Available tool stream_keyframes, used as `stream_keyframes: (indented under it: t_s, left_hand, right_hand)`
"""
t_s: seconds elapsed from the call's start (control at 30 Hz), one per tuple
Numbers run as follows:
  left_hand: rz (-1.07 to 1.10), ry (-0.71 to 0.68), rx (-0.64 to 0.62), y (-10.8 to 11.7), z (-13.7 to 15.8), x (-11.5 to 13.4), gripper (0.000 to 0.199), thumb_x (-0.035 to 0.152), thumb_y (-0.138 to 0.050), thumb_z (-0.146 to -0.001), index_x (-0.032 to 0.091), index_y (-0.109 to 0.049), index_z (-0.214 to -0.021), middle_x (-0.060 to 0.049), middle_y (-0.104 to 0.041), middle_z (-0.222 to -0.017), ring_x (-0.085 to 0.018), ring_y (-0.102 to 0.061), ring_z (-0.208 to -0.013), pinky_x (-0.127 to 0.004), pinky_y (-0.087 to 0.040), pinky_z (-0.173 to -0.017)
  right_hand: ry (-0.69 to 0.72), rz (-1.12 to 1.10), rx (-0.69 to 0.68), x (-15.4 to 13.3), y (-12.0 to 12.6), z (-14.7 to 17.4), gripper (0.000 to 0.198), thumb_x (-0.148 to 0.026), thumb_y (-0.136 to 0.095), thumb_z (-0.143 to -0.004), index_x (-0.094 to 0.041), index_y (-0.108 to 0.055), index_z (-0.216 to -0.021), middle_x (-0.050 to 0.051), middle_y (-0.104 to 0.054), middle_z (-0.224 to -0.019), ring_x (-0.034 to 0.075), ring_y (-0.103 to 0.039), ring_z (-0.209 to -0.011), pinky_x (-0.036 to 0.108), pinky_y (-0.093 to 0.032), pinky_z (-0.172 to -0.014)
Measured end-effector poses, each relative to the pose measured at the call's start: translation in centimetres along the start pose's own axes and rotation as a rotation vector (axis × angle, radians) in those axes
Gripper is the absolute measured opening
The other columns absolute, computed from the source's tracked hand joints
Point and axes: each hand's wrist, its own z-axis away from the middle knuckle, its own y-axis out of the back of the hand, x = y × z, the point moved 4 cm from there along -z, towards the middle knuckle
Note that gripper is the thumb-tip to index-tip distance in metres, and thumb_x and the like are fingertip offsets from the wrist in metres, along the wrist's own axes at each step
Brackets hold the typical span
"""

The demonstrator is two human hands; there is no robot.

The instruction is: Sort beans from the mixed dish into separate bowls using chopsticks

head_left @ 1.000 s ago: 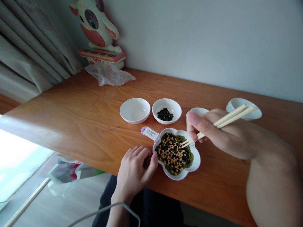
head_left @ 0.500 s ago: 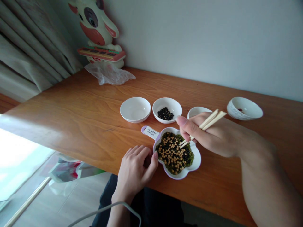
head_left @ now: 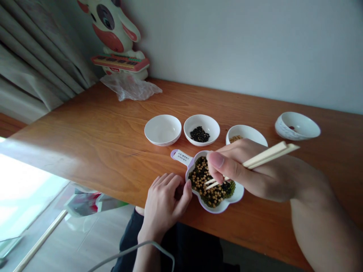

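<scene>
My right hand (head_left: 244, 166) is closed around a pair of wooden chopsticks (head_left: 266, 155), their tips down among the beans in a white, flower-shaped dish (head_left: 239, 193) with a lilac rim. Mixed in the dish are yellow soybeans (head_left: 211, 194), black beans and green mung beans; my right hand hides part of them. At the dish's left rim, my left hand (head_left: 167, 200) rests with curled fingers, the thumb tip against the edge. Behind the dish stand a white bowl with black beans (head_left: 200, 134), an empty white bowl (head_left: 163, 130), and a partly hidden bowl with yellow beans (head_left: 236, 138).
Farther right stands another white bowl (head_left: 297, 126) with a small reddish bit inside. A plastic bag (head_left: 130, 87) lies before a cow-shaped toy keyboard (head_left: 119, 62) at the back left. A grey cable (head_left: 133, 247) crosses my left forearm. The wooden table (head_left: 113, 151) ends at my lap.
My right hand has moved slightly left and toward me, with the chopsticks lower and flatter over the beans. More of the bowl with yellow beans shows now. My left hand stays at the rim.
</scene>
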Motion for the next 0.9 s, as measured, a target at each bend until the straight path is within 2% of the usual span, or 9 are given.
stream_keyframes:
  t_s: [0.2,0.53,0.73,0.9]
  left_hand:
    - [-0.010,0.010,-0.011,-0.07,0.08,0.03,0.029,0.037,-0.052,-0.104,0.023,-0.052,-0.079,-0.002,-0.059,-0.073,-0.020,-0.055,-0.072,-0.035,-0.041,-0.072]
    - [0.000,-0.001,-0.011,0.04,-0.05,0.15,0.030,0.037,-0.053,-0.104,0.023,-0.052,-0.078,-0.001,-0.060,-0.072,-0.018,-0.056,-0.071,-0.034,-0.041,-0.070]
    - [-0.005,-0.004,-0.003,0.09,-0.05,0.16,0.030,0.037,-0.053,-0.104,0.023,-0.051,-0.077,-0.001,-0.058,-0.071,-0.018,-0.055,-0.071,-0.034,-0.041,-0.070]
    - [-0.010,0.002,-0.008,-0.04,-0.03,0.10,0.032,0.039,-0.051,-0.105,0.023,-0.048,-0.077,-0.001,-0.057,-0.072,-0.019,-0.054,-0.071,-0.034,-0.040,-0.071]
  right_hand:
    - [-0.042,0.081,-0.019,0.31,-0.64,-0.35,0.052,-0.050,-0.039,-0.112,-0.018,-0.057,-0.075,-0.003,-0.058,-0.065,0.011,-0.050,-0.058,0.031,-0.033,-0.061]
    - [0.007,0.100,0.009,-0.05,-0.88,-0.77,0.052,-0.048,-0.037,-0.113,-0.018,-0.059,-0.076,-0.002,-0.061,-0.067,0.010,-0.053,-0.061,0.030,-0.036,-0.067]
    - [0.000,0.072,0.013,0.03,-0.59,-0.35,0.054,-0.054,-0.037,-0.111,-0.019,-0.058,-0.075,-0.002,-0.056,-0.064,0.011,-0.048,-0.055,0.030,-0.035,-0.059]
    - [-0.033,0.095,0.003,0.44,-0.79,-0.26,0.056,-0.055,-0.037,-0.111,-0.018,-0.057,-0.074,-0.002,-0.057,-0.064,0.011,-0.049,-0.057,0.031,-0.034,-0.061]
